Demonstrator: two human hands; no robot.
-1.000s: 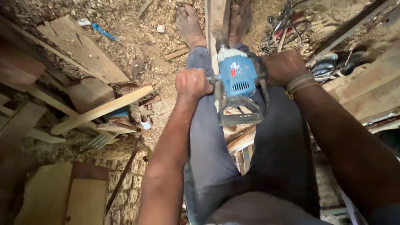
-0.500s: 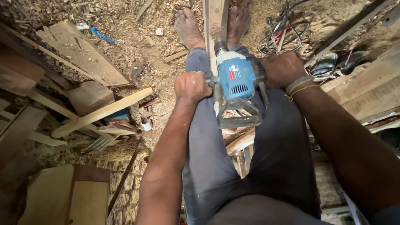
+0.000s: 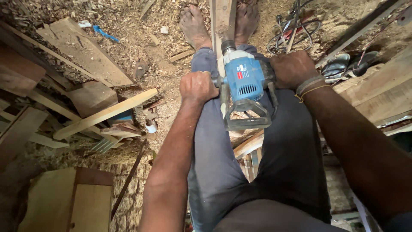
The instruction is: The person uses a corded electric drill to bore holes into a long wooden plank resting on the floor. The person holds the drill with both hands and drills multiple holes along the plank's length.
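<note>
A blue and grey power drill (image 3: 243, 81) points down between my knees at a long wooden plank (image 3: 223, 17) that runs between my bare feet. My left hand (image 3: 198, 87) is closed around the drill's left side handle. My right hand (image 3: 292, 68), with a band at the wrist, grips the handle on the right side. The drill's grey loop handle (image 3: 247, 115) faces me. The bit's tip is hidden behind the drill body.
Sawdust and shavings cover the floor. Wooden planks and offcuts (image 3: 86, 56) lie piled at the left, with a pale strip (image 3: 105, 114) across them. A boxy wooden piece (image 3: 68, 202) is at lower left. Cables (image 3: 296, 25) and sandals (image 3: 343, 64) lie at upper right beside more boards (image 3: 386, 94).
The drill and both hands have stayed in place on the plank; the view has only shifted slightly.
</note>
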